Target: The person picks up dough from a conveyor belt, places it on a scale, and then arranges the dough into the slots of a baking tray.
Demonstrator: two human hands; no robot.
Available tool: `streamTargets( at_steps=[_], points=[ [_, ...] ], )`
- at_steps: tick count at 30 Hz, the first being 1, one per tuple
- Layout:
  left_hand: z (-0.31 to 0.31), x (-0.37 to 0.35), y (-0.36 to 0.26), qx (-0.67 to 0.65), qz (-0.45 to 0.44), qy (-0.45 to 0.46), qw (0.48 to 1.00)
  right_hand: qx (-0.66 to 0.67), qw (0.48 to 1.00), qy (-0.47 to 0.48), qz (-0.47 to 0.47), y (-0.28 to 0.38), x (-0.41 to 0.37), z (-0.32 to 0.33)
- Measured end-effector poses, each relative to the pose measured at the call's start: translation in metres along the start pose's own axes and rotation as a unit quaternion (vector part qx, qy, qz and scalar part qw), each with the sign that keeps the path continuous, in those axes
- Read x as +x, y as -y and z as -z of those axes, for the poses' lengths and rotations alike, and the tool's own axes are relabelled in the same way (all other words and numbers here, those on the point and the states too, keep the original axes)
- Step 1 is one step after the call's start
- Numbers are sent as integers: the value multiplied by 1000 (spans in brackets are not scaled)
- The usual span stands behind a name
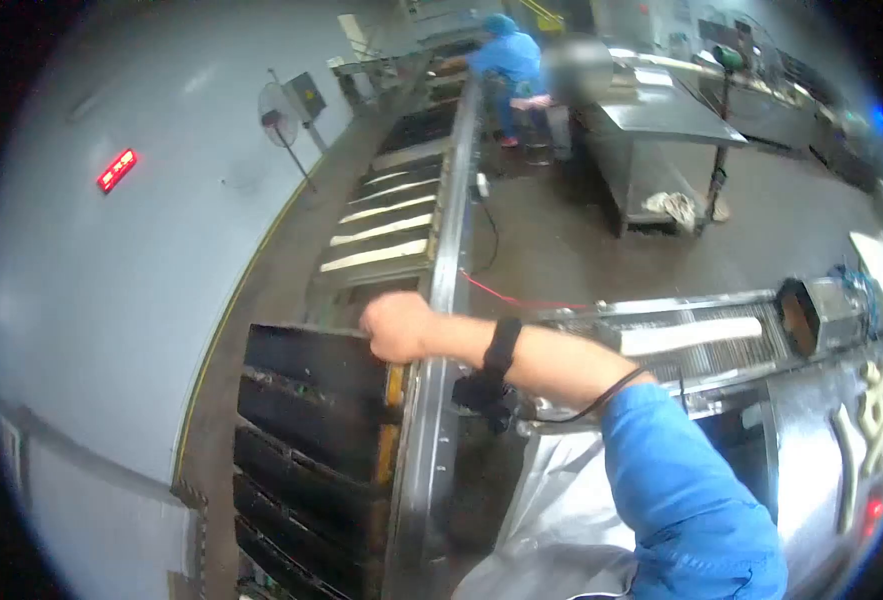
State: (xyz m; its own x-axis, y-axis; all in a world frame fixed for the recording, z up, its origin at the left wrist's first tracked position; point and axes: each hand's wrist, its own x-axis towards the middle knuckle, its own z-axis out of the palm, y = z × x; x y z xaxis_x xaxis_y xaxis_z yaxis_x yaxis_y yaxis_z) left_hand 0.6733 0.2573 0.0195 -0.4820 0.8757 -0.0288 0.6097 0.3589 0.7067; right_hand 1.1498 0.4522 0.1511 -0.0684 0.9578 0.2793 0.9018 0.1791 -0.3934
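My right hand (398,327) reaches left across the line, its fingers curled in at the corner of a dark slat (311,360). Whatever those fingers hold, if anything, is hidden behind the knuckles. A black strap (502,345) circles the wrist, and a blue sleeve (681,490) covers the arm from the elbow. Beyond the hand, several pale dough strips (376,255) lie crosswise on the slatted conveyor. One longer dough strip (691,335) rests on a short roller belt to the right of my forearm. My left hand is out of view.
A metal rail (446,250) runs along the conveyor's right side. Twisted dough pieces (873,420) lie on a steel surface at right. Farther off, a person in blue (511,60) works by the line near a steel table (671,115). A fan (279,115) stands against the wall.
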Motion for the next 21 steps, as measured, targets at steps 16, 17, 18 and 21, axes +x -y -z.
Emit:
streamTargets(
  at_steps=[16,17,18,21],
  points=[
    [-204,-70,-331,-195,-399,551,707,-40,725,-382,-572,15,-570,201],
    [-223,-107,-347,-194,-405,576,683,-57,675,-408,-612,40,-611,193],
    [-251,-136,-362,-174,-436,619,630,-147,622,-399,-657,78,-634,188],
    [-294,-256,-374,-184,-442,762,435,-144,534,-507,-661,187,-701,155]
  ],
)
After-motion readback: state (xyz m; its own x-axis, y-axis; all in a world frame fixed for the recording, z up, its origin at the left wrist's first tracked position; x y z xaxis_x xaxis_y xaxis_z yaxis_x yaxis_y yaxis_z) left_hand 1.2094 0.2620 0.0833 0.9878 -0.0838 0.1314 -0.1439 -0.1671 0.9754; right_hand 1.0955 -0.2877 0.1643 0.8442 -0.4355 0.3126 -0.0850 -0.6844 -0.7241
